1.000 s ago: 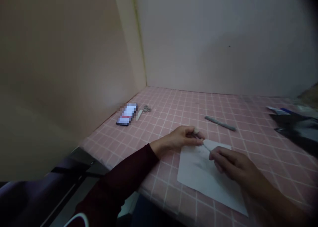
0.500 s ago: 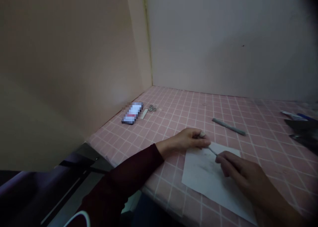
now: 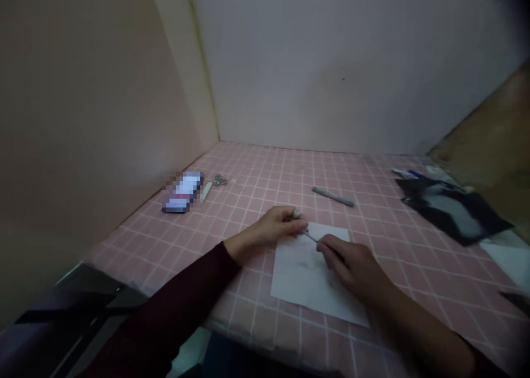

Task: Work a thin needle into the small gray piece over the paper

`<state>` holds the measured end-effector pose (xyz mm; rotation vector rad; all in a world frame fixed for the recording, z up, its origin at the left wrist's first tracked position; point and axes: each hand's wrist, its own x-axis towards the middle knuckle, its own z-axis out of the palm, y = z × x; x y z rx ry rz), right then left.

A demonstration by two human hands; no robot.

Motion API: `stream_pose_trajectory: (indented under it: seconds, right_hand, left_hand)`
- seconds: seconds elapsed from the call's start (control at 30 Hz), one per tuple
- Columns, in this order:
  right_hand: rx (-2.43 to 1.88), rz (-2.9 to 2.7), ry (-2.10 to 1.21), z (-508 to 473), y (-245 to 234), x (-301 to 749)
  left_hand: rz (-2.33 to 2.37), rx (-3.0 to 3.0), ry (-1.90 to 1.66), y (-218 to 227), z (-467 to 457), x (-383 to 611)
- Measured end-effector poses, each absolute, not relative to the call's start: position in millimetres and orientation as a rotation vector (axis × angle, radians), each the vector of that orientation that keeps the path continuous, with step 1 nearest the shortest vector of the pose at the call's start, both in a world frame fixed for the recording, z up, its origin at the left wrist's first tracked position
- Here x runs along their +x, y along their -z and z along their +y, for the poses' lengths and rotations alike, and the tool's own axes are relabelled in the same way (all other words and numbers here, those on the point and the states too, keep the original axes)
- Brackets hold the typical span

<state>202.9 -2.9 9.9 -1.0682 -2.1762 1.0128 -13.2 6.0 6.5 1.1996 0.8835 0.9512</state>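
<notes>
We record the left hand (image 3: 278, 225) closed in a firm pinch on a slim pale rod (image 3: 309, 235). Its thicker, rounded end (image 3: 297, 212) stands just above the fingers, and its thin shaft runs down and right across the gap between the hands. The right hand (image 3: 348, 266) is half curled, with its fingertips (image 3: 321, 248) at the rod's far end. We cannot tell whether they grip it or only touch it.

Both hands hover just above a sheet of white paper (image 3: 306, 278), which is matte, faintly smudged and lying flat. The rod sits over the paper's upper edge, held clear of the table by the left hand.

The paper rests on a pink mat (image 3: 265, 174) with a white grid. Beyond the hands lies a grey stick (image 3: 333, 196). Further left are a phone (image 3: 183, 192), blurred, and small scissors (image 3: 220, 180). To the right lies glossy black packaging (image 3: 451, 211).
</notes>
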Motion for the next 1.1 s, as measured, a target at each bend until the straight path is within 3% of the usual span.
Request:
stream_pose_trajectory:
  seconds: [0.13,0.2,0.3,0.47,0.53,0.67,0.73,0.83,1.0,1.1]
  right_hand:
    - [-1.13,-1.7,-1.795,2.1,-11.9,206.5]
    - [-1.113,-1.529,-1.99,2.8,-12.4,207.1]
    - [-1.095,-1.726,-1.798,-0.6,-12.8,205.4]
    - [-1.025,-2.185,-0.934,-8.3,-12.8,202.4]
    - [-1.042,-2.145,-1.039,-7.1,-13.1,203.4]
    - [-1.079,-1.664,-1.856,1.1,-14.2,207.7]
    - [-1.05,-1.485,-2.066,3.5,-13.9,208.9]
    - [-1.035,-1.647,-1.904,1.0,-12.7,207.7]
    - [-1.008,-2.143,-1.003,-7.2,-13.2,203.7]
    - [-1.032,-2.037,-1.286,-4.7,-14.9,205.3]
  left_hand:
    - [0.789,1.263,-0.97,-5.9,8.0,-15.4]
    - [0.788,1.287,-0.993,-7.6,7.6,-15.4]
    - [0.819,1.26,-0.999,-9.5,6.1,-14.1]
    - [0.903,1.25,-0.946,-7.4,5.9,-13.2]
    - [0.913,1.259,-0.925,-6.7,6.7,-14.1]
    - [0.827,1.285,-0.944,-9.4,7.4,-16.4]
    - [0.807,1.315,-0.959,-11.2,6.9,-16.6]
    - [0.83,1.307,-0.969,-11.8,6.1,-15.6]
    - [0.959,1.31,-0.951,-7.8,7.9,-14.9]
    - [0.923,1.336,-0.921,-8.8,8.6,-16.0]
